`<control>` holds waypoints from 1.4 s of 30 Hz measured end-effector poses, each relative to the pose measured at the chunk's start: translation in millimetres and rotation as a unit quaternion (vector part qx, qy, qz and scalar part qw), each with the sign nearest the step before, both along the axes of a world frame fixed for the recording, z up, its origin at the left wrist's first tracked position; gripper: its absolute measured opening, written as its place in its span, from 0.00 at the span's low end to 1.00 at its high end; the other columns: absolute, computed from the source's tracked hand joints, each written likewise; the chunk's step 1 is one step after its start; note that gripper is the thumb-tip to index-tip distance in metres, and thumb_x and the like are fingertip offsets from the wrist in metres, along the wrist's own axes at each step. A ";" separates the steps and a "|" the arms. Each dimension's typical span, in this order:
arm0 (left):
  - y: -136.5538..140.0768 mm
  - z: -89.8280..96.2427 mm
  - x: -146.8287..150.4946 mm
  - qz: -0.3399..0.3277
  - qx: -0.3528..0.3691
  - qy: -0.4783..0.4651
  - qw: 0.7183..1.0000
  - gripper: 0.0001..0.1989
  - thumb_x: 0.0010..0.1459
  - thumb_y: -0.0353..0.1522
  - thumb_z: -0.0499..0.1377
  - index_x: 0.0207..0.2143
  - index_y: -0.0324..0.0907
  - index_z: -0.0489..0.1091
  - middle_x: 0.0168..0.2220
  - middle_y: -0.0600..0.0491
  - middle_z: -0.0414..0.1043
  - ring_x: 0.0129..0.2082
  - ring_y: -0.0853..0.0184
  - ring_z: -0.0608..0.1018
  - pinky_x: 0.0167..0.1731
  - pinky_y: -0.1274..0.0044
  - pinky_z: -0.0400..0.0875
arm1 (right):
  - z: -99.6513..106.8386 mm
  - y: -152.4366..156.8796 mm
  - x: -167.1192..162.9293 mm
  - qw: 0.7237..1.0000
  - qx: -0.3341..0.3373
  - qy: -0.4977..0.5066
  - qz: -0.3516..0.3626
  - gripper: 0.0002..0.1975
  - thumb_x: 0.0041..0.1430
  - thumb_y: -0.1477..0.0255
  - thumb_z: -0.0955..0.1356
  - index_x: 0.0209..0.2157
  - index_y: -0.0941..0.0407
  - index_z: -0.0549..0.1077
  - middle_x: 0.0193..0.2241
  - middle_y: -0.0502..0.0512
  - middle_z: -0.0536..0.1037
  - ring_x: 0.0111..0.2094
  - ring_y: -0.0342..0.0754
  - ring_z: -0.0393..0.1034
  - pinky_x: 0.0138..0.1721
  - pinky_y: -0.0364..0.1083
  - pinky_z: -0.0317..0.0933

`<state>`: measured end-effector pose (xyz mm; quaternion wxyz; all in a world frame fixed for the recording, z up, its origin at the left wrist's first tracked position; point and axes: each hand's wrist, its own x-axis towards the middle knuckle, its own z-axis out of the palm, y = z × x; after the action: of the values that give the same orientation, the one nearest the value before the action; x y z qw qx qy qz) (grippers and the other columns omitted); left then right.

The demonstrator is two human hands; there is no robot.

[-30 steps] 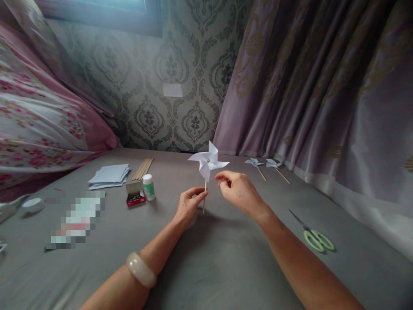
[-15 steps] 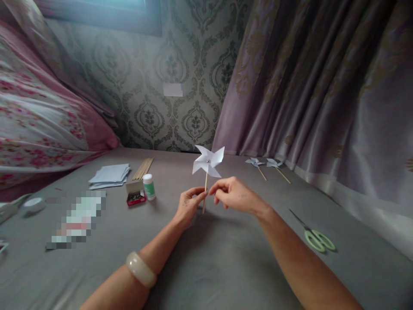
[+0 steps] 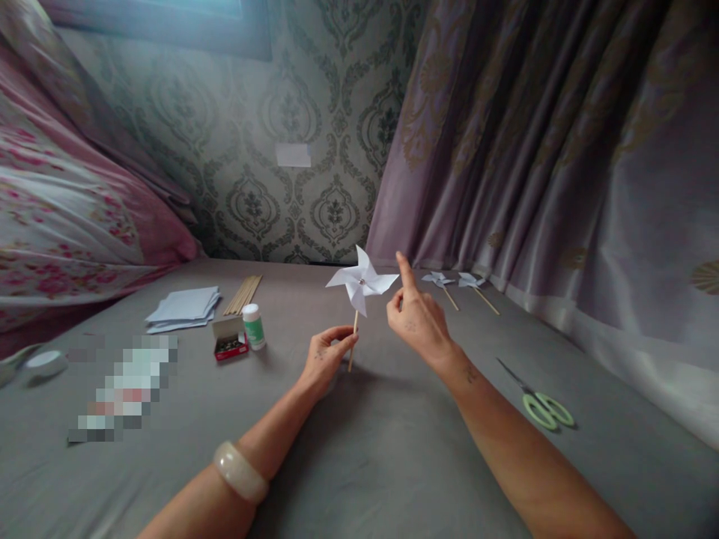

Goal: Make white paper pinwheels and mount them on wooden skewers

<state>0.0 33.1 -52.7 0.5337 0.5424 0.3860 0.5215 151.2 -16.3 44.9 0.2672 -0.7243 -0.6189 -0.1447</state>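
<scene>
A white paper pinwheel (image 3: 359, 283) on a thin wooden stick stands upright before me, a small metal pin at its centre. My left hand (image 3: 329, 353) pinches the stick below the blades. To the right of the blades is my right hand (image 3: 416, 311), its index finger stretched upward close to a blade tip and its other fingers curled. Nothing shows in that hand. Whether the fingertip touches the paper I cannot tell.
Two more pinwheels (image 3: 470, 281) lie at the back right, with green-handled scissors (image 3: 539, 404) nearer. To the left are stacked paper (image 3: 184, 308), wooden sticks (image 3: 243, 295), a red box of pins (image 3: 231, 346), a white-and-green bottle (image 3: 254, 329) and a blurred-out item (image 3: 126, 389).
My right hand has risen from beside the stick to beside the blades and stretched out its index finger. The pinwheel's blades have turned. My left hand still holds the stick.
</scene>
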 end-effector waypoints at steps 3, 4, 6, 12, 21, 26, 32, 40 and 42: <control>0.2 0.1 -0.7 0.002 0.004 0.004 1.000 0.17 0.40 0.40 0.68 0.32 0.38 0.80 0.32 0.48 0.79 0.34 0.64 0.76 0.38 0.75 0.68 | 4.1 -7.7 -1.2 0.975 -0.186 0.037 0.115 0.24 0.50 0.80 0.63 0.50 0.58 0.72 0.28 0.57 0.79 0.26 0.48 0.73 0.29 0.44 0.62; 0.2 0.0 -0.8 -0.001 0.003 0.003 1.000 0.18 0.40 0.40 0.68 0.32 0.37 0.80 0.32 0.47 0.79 0.34 0.63 0.77 0.38 0.74 0.68 | 4.6 -10.5 -1.9 0.943 -0.264 0.070 0.187 0.19 0.49 0.79 0.63 0.42 0.57 0.76 0.26 0.55 0.79 0.24 0.46 0.72 0.27 0.42 0.62; 0.2 -0.4 -0.6 -0.009 0.002 0.002 1.000 0.18 0.40 0.40 0.68 0.33 0.37 0.80 0.33 0.47 0.79 0.34 0.63 0.77 0.38 0.74 0.68 | 6.1 -13.5 -2.4 0.885 -0.330 0.142 0.297 0.14 0.49 0.78 0.62 0.32 0.57 0.78 0.24 0.52 0.79 0.19 0.42 0.69 0.24 0.40 0.59; 0.6 -1.5 0.9 0.012 0.006 0.012 1.000 0.16 0.40 0.40 0.68 0.31 0.39 0.80 0.30 0.49 0.78 0.32 0.65 0.76 0.36 0.75 0.68 | 11.0 2.0 4.8 0.983 -0.007 0.159 0.090 0.26 0.52 0.78 0.62 0.55 0.61 0.66 0.30 0.57 0.80 0.29 0.47 0.73 0.31 0.42 0.62; 0.9 -2.5 -1.0 -0.008 0.006 0.011 1.000 0.18 0.40 0.40 0.67 0.32 0.38 0.80 0.32 0.47 0.79 0.33 0.63 0.76 0.36 0.75 0.68 | -0.7 -10.7 -6.6 0.845 -0.308 0.259 0.353 0.17 0.50 0.79 0.61 0.38 0.59 0.76 0.26 0.51 0.78 0.20 0.39 0.66 0.23 0.38 0.59; 0.6 -2.4 -0.3 0.009 -0.002 0.010 1.000 0.17 0.39 0.40 0.68 0.32 0.39 0.80 0.31 0.48 0.79 0.32 0.65 0.76 0.36 0.75 0.68 | 1.0 7.2 5.5 0.981 0.005 0.180 0.073 0.33 0.53 0.77 0.62 0.62 0.63 0.57 0.29 0.56 0.80 0.28 0.47 0.71 0.31 0.43 0.61; -0.8 -0.1 0.2 0.009 -0.004 0.004 1.000 0.17 0.39 0.40 0.68 0.31 0.39 0.80 0.31 0.49 0.79 0.33 0.64 0.76 0.38 0.75 0.69 | -13.0 -14.2 -2.3 0.775 -0.488 0.085 0.392 0.25 0.48 0.80 0.64 0.50 0.59 0.74 0.28 0.50 0.79 0.26 0.42 0.71 0.28 0.38 0.60; -0.6 -0.3 0.1 0.014 -0.002 0.000 1.000 0.17 0.38 0.40 0.69 0.30 0.39 0.80 0.30 0.49 0.78 0.32 0.65 0.76 0.37 0.75 0.68 | -23.8 -23.2 -16.1 0.779 -0.448 0.015 0.439 0.15 0.51 0.79 0.64 0.38 0.58 0.80 0.30 0.51 0.81 0.30 0.42 0.72 0.31 0.37 0.59; 0.5 -1.9 0.6 0.012 0.000 -0.006 1.000 0.17 0.38 0.40 0.69 0.30 0.39 0.80 0.29 0.49 0.78 0.32 0.65 0.76 0.37 0.75 0.68 | -31.3 -21.2 -16.3 0.795 -0.435 0.024 0.422 0.13 0.51 0.78 0.64 0.32 0.57 0.80 0.27 0.51 0.80 0.29 0.42 0.72 0.29 0.37 0.58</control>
<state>0.6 33.6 -54.6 0.5300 0.5342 0.3896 0.5311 134.8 -37.5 13.7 -0.0272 -0.4344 -0.8543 0.2841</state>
